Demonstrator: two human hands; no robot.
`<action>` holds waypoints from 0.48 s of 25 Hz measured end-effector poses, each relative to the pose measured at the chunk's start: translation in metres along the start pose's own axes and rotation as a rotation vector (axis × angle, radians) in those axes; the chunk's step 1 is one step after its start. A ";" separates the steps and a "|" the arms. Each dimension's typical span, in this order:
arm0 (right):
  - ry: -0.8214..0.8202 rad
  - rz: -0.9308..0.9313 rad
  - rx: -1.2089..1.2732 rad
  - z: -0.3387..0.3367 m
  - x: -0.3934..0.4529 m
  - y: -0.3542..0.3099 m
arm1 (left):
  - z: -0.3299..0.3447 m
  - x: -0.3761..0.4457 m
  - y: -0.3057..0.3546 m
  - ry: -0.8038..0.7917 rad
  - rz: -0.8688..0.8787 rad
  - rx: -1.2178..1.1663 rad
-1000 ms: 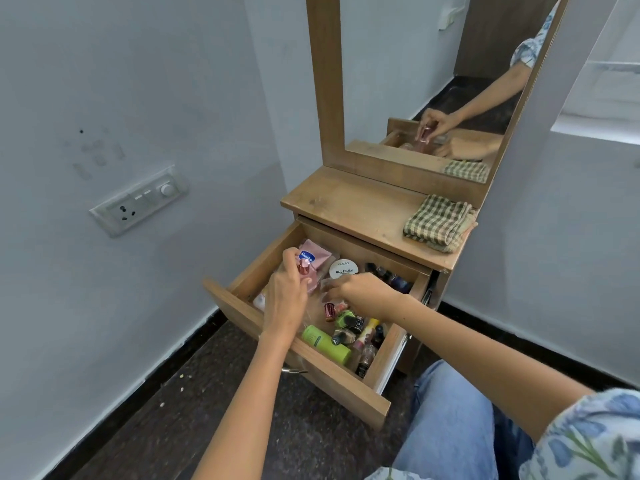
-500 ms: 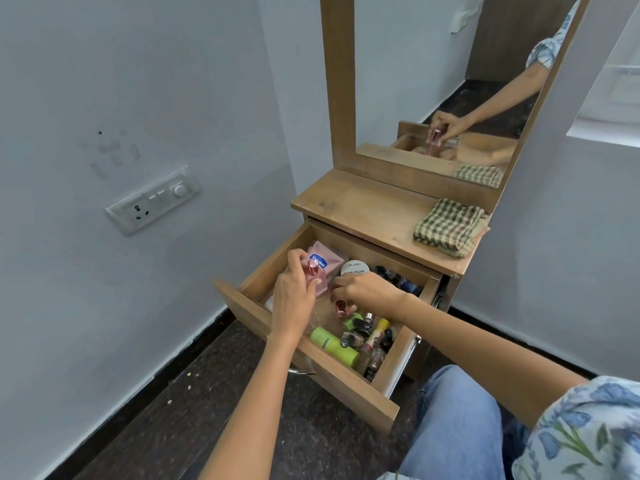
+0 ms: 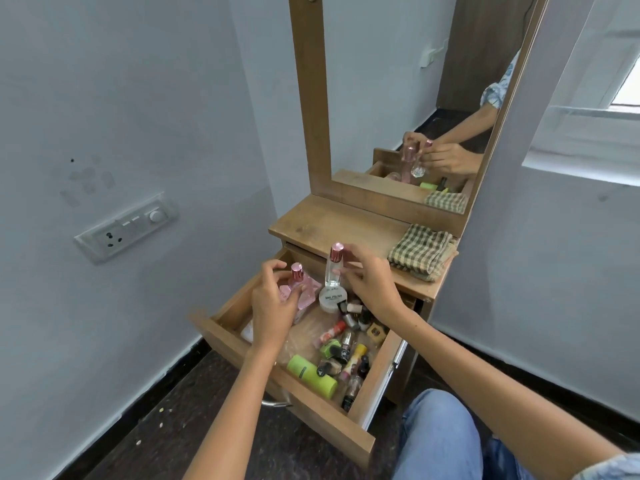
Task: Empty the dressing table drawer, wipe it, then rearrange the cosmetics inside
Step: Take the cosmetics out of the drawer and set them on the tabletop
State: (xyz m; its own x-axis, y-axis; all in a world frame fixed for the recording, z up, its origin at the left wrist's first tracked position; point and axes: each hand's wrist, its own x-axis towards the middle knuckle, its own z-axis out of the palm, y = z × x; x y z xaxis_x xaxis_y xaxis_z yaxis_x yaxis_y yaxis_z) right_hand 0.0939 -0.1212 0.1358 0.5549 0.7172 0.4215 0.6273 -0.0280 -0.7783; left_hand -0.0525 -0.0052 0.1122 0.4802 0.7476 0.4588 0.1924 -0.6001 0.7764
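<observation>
Mid-frame, above the open drawer [image 3: 349, 429], each hand lifts a glass perfume bottle. The right hand [image 3: 369, 282] pinches the clear bottle [image 3: 334, 271] by its body just below the cap; the left hand [image 3: 270, 306] curls round the pink bottle [image 3: 301, 291], its grip partly hidden. Both are probably smooth, rigid and breakable; holding the body is safer than the cap.

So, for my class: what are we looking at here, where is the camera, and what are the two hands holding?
There is no machine, only a person's two bare hands. The single picture comes from a camera worn on the head, looking down. The left hand holds a pink perfume bottle; the right hand holds a clear bottle with a pink cap, both lifted above the open wooden drawer. The drawer is full of cosmetics, including a green tube and a white jar. A folded checked cloth lies on the tabletop, under the mirror.
</observation>
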 end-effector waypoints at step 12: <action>0.208 0.092 -0.194 0.000 0.066 0.027 | 0.051 0.092 0.039 0.087 0.020 -0.135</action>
State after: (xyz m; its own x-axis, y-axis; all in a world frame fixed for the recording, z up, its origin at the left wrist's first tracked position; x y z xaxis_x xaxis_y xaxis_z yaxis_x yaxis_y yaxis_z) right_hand 0.1476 -0.0746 0.1426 0.7021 0.5476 0.4553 0.6507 -0.2336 -0.7225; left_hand 0.0425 0.0260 0.1626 0.4053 0.7616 0.5057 0.0638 -0.5753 0.8154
